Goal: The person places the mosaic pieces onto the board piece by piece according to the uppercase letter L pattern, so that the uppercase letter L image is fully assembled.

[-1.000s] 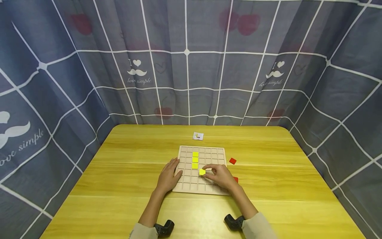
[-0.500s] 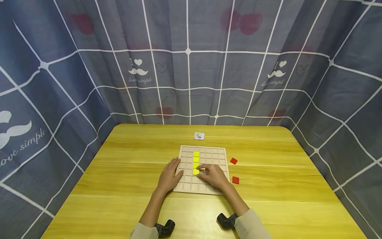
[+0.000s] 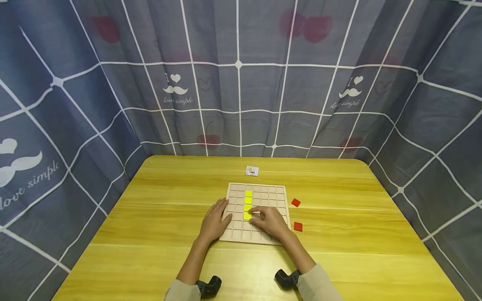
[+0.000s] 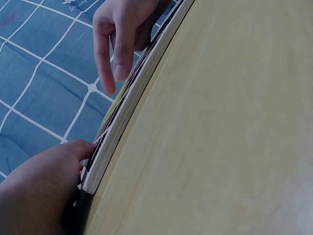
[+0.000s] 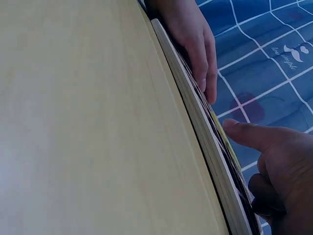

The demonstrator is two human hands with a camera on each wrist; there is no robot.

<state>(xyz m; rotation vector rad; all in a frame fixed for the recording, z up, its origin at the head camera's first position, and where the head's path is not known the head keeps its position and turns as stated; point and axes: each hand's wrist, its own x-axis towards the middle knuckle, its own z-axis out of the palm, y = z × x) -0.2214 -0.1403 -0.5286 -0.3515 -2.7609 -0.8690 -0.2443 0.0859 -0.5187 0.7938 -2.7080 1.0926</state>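
A pale wooden grid board lies on the table. Several yellow square tiles form one column in its cells. My right hand reaches in from the right, thumb and index finger pinching the lowest yellow tile by its near and far edges, low over its cell. In the right wrist view the thumb is right by the tile's thin yellow edge. My left hand rests along the board's left edge with fingers extended; its thumb lies over the rim in the left wrist view.
Two red square tiles, a farther one and a nearer one, lie on the table right of the board. A small printed grid card lies behind the board. A curtain surrounds the table's back and sides.
My right hand has moved left with the yellow tile, bringing it to the lower end of the yellow column; over the last half second it barely moves. The left hand stays put.
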